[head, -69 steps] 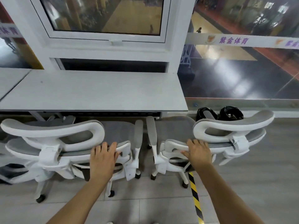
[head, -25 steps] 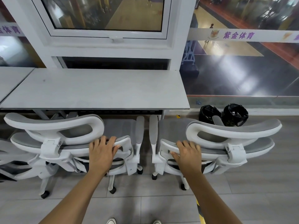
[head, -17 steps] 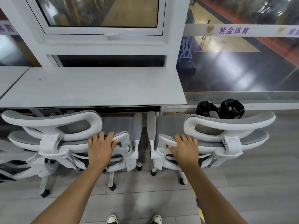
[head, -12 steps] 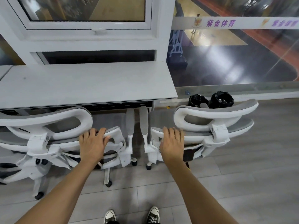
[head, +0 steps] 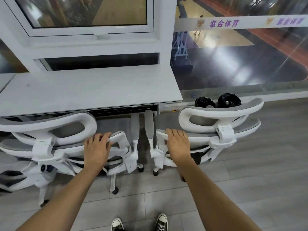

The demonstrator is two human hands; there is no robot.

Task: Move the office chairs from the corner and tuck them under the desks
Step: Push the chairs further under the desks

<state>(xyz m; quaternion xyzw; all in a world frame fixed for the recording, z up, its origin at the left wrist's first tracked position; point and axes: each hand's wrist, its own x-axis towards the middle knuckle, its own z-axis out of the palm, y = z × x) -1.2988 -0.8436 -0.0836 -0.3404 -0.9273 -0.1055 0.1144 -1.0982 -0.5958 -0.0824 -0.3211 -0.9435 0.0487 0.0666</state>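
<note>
Grey plank floor [head: 250, 172] in front of a glazed wall; white window frame [head: 93, 33] above, sports hall visible through the glass, purple lettering on a white band [head: 225, 23] across the pane. White desk [head: 86, 90] stands against the window, its right end near the glass panel.

Two white-framed office chairs with grey mesh, side by side, backs toward the camera. Left chair [head: 55, 130]: seat partly under the desk's front edge, headrest just below the desk lip. Right chair [head: 215, 120]: sits at the desk's right end, most of its back and headrest out past the desk end, seat only partly under. Armrests of the two chairs stand close together, a narrow gap between them.

Left hand [head: 97, 148] on the top rail of the left chair's back, fingers curled over the edge, gripping it. Right hand [head: 178, 144] on the top rail of the right chair's back, fingers fairly straight and laid over the rail, pressing rather than clasping.

Two black-bagged bins [head: 218, 101] on the floor behind the right chair, by the glass. Dark sneakers [head: 140, 223] at bottom of view
</note>
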